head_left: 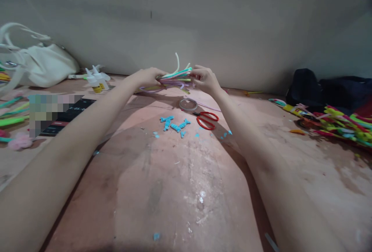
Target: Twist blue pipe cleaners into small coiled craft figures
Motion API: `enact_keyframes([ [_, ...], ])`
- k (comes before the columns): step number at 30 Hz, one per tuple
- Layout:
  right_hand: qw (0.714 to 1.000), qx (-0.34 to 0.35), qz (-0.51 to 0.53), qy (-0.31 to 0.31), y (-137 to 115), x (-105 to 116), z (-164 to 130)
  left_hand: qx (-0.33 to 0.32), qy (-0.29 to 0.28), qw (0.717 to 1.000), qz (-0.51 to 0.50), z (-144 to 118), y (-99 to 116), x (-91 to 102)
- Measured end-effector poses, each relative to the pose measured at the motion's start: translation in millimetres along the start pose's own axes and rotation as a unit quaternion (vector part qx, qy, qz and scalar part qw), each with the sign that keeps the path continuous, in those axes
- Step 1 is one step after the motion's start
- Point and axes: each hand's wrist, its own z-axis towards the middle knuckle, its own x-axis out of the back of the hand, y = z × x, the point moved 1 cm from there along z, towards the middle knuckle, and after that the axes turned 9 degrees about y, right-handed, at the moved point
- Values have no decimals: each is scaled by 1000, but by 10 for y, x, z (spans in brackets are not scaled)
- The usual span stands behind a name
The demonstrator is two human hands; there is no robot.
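Note:
Both arms reach out to the far side of the table. My left hand (149,77) is closed around one end of a bundle of pipe cleaners (177,75) in white, mint, pink, yellow and lilac. One white pipe cleaner curls up above the rest. At the bundle's right end, the fingers of my right hand (205,77) are bent and pinched together at the tips of the pipe cleaners; exactly which strands they grip is hard to see. Nearer me lie small twisted blue pipe cleaner pieces (176,125) and red-handled scissors (207,120).
A roll of clear tape (188,104) lies behind the scissors. Glue bottles (97,80) and a white bag (43,64) stand at left, near a phone (72,114). More colourful pipe cleaners (345,126) and dark cloth (328,89) are on the right. Blue scraps dot the table (174,190).

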Motion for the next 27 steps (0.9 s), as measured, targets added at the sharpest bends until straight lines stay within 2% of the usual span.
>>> enact_keyframes([
  [3, 998, -25, 41, 26, 202, 11, -23, 7, 33, 998, 49, -65, 192, -37],
  [6, 993, -49, 94, 58, 387, 20, -26, -1, 39, 997, 65, -90, 367, -79],
  [8, 984, -71, 130, 95, 504, 41, -25, -1, 39, 997, 70, -81, 413, -104],
  [11, 960, -137, 166, 178, 731, 137, -28, -8, 30, 995, 91, -64, 362, -152],
  [14, 925, -215, 154, 273, 1019, 357, -36, -19, 12, 992, 125, -70, 252, -252],
  [18, 884, -253, 171, 353, 1287, 841, -6, -21, -5, 989, 147, -76, 160, -438],
  [19, 870, -254, 185, 379, 1303, 982, 10, -23, -13, 989, 146, -67, 153, -469],
  [20, 868, -245, 189, 388, 1293, 1120, 32, -26, -24, 989, 141, -51, 153, -484],
  [23, 889, -232, 151, 364, 1134, 1440, 116, -20, -36, 998, 56, 12, 213, -406],
  [25, 906, -225, 140, 329, 946, 1517, 188, -11, -8, 999, -51, 28, 327, -265],
  [27, 900, -223, 158, 341, 721, 1462, 262, -21, 24, 993, -110, -16, 503, -101],
])
